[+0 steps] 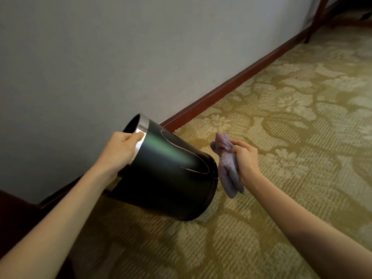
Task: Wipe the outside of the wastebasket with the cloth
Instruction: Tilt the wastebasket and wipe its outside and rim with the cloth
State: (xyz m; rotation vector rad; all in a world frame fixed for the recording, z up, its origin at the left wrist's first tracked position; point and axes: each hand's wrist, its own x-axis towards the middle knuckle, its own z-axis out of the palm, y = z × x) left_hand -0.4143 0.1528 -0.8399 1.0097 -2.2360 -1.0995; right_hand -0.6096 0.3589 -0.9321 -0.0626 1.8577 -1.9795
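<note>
Dark, glossy and round, the one wastebasket tapers toward its base and is tipped on its side, mouth toward the wall, base edge on the carpet. A thin pale looping line marks its side; no writing is legible. The left hand has its grip closed over the brushed-metal rim band. Just beside the base, the right hand clutches one crumpled purple cloth, fuzzy and hanging limp. Beyond lie woven floral carpet, a reddish wooden baseboard and a plain grey wall.
</note>
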